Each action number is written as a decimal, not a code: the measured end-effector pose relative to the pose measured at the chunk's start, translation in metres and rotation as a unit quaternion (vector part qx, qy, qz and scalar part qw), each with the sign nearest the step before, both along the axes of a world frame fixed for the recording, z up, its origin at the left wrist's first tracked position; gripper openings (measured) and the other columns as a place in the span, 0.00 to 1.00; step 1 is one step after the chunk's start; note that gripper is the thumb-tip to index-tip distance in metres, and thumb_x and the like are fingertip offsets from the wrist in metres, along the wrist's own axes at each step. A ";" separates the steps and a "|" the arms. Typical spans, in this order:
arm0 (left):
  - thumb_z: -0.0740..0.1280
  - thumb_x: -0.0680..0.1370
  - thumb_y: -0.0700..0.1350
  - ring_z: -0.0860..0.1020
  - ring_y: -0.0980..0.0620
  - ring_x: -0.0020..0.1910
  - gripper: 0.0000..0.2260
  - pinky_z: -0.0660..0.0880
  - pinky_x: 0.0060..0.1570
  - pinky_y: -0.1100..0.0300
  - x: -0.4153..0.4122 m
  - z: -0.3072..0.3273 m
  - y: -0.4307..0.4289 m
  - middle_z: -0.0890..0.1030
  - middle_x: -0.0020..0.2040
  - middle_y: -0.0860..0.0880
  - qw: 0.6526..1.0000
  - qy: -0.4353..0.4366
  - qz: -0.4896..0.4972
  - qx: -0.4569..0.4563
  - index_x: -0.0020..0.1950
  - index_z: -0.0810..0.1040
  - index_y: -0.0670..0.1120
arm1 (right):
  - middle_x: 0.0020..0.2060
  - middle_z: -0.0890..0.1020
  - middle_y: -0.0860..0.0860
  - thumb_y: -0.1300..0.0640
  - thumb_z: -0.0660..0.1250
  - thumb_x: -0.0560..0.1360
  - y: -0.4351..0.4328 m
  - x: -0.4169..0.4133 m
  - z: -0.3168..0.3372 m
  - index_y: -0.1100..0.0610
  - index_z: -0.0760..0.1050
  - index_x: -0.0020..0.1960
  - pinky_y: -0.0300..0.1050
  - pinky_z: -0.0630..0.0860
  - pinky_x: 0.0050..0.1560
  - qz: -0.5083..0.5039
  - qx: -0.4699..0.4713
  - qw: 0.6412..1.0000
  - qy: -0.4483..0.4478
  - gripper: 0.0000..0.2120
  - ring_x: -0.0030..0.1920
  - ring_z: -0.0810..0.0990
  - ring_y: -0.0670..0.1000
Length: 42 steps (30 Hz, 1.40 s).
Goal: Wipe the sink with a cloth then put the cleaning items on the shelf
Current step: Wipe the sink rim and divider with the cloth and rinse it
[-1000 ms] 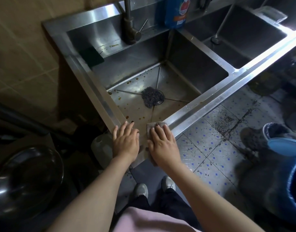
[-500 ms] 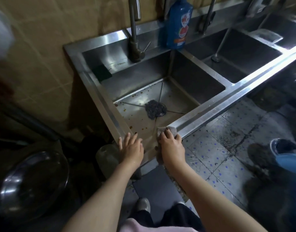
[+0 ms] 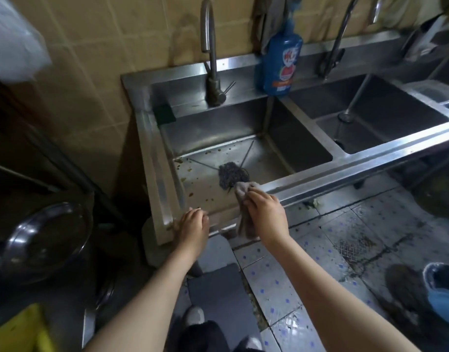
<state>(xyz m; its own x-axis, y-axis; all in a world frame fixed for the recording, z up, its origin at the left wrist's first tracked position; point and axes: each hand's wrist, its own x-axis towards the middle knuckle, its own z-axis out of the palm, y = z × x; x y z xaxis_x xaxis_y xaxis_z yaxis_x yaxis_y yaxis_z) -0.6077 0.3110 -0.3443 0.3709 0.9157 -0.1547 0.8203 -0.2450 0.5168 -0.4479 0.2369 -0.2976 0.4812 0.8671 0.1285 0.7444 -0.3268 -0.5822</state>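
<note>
Cloth (image 3: 244, 193) at sink (image 3: 332, 170) front rim.
We note fingers of the right hand (image 3: 266, 212) clamped on the cloth, draped over the rim beside the scouring pad (image 3: 229, 173); left hand (image 3: 192, 224) fingers, seemingly relaxed, rest on the rim.

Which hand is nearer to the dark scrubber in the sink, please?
Right. The right hand, gripping the cloth, is beside the scrubber; the left hand rests on the sink rim, farther away.

Grey cloth (image 3: 244, 199) (crumpled) drapes over the steel sink (image 3: 307, 184) front rim.
</note>
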 end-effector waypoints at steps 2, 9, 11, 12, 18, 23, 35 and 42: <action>0.52 0.81 0.45 0.64 0.48 0.70 0.15 0.58 0.69 0.48 0.013 0.007 -0.011 0.72 0.67 0.46 1.000 -0.021 0.004 -0.003 0.63 0.73 0.45 | 0.61 0.79 0.52 0.56 0.63 0.77 -0.004 0.015 0.009 0.57 0.78 0.59 0.44 0.68 0.57 0.007 0.015 1.000 0.005 0.13 0.58 0.74 0.57; 0.52 0.81 0.45 0.66 0.48 0.68 0.15 0.60 0.67 0.50 0.047 0.019 -0.020 0.72 0.66 0.46 0.998 -0.053 0.014 -0.014 0.64 0.72 0.45 | 0.61 0.79 0.52 0.56 0.64 0.77 0.001 0.047 0.021 0.58 0.78 0.60 0.37 0.64 0.58 -0.012 0.027 0.998 0.051 0.13 0.59 0.74 0.56; 0.52 0.81 0.45 0.67 0.47 0.66 0.15 0.62 0.66 0.50 0.059 0.020 -0.014 0.73 0.64 0.46 0.997 -0.075 0.031 -0.019 0.63 0.73 0.44 | 0.60 0.79 0.53 0.56 0.64 0.77 0.005 0.053 0.019 0.59 0.78 0.60 0.38 0.65 0.60 -0.006 0.020 0.998 0.062 0.13 0.60 0.75 0.55; 0.52 0.81 0.45 0.68 0.47 0.65 0.15 0.62 0.66 0.49 0.065 0.018 -0.011 0.73 0.64 0.46 0.996 -0.080 0.034 -0.018 0.63 0.73 0.44 | 0.60 0.79 0.53 0.56 0.65 0.77 0.007 0.056 0.018 0.59 0.78 0.60 0.39 0.66 0.60 0.000 0.015 0.998 0.062 0.13 0.60 0.75 0.55; 0.54 0.81 0.43 0.71 0.46 0.62 0.14 0.66 0.63 0.53 0.089 -0.002 0.009 0.76 0.60 0.44 0.992 -0.113 0.049 -0.006 0.60 0.75 0.42 | 0.61 0.79 0.52 0.57 0.65 0.76 0.022 0.083 0.005 0.57 0.77 0.61 0.39 0.67 0.59 0.025 -0.044 0.998 0.047 0.14 0.60 0.75 0.54; 0.55 0.81 0.43 0.72 0.46 0.60 0.14 0.65 0.62 0.56 0.098 -0.013 0.019 0.77 0.59 0.44 0.994 -0.103 0.029 0.013 0.59 0.76 0.41 | 0.62 0.78 0.50 0.55 0.65 0.76 0.034 0.092 -0.002 0.55 0.77 0.62 0.40 0.67 0.62 0.052 -0.083 0.994 0.051 0.15 0.62 0.74 0.53; 0.57 0.80 0.43 0.71 0.44 0.63 0.12 0.63 0.62 0.57 0.119 -0.020 0.021 0.77 0.59 0.41 0.994 -0.055 0.097 0.023 0.56 0.78 0.40 | 0.61 0.79 0.50 0.52 0.65 0.77 0.055 0.118 -0.018 0.54 0.77 0.62 0.42 0.69 0.59 0.176 -0.092 0.980 0.021 0.15 0.60 0.74 0.54; 0.60 0.78 0.39 0.75 0.41 0.52 0.09 0.65 0.53 0.56 0.155 -0.016 0.007 0.79 0.50 0.38 0.980 -0.062 0.182 0.045 0.50 0.78 0.38 | 0.57 0.81 0.52 0.54 0.67 0.75 0.058 0.142 -0.028 0.56 0.79 0.59 0.47 0.75 0.53 0.266 -0.036 0.963 0.013 0.14 0.54 0.77 0.58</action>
